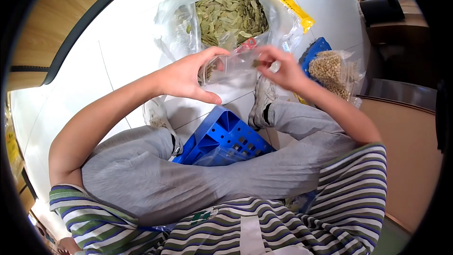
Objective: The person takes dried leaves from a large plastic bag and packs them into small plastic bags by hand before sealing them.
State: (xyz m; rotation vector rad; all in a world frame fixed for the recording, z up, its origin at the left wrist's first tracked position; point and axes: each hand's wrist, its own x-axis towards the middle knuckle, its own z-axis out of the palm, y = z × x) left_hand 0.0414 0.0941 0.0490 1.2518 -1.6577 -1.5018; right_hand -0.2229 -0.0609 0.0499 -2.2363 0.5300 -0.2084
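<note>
My left hand (pixel 191 75) curls around a clear plastic container (pixel 231 68), tilted on its side, with some dried leaves (pixel 206 72) at the end near my palm. Across from it, my right hand (pixel 283 68) is closed in a pinch, slightly blurred. A small greenish dried leaf (pixel 256 63) shows at its fingertips, and a whitish bit (pixel 274 67) shows by the fingers. Just beyond both hands, a large translucent plastic bag (pixel 177 19) stands open on the floor, full of flat dried green leaves (pixel 231 14).
Between my legs is a blue plastic crate (pixel 222 134) with a clear bag in it. To the right, a bag of pale beans or nuts (pixel 325 66) lies against a blue holder (pixel 321 45). A yellow packet (pixel 292 9) lies behind. Wooden furniture (pixel 61 9) borders the left.
</note>
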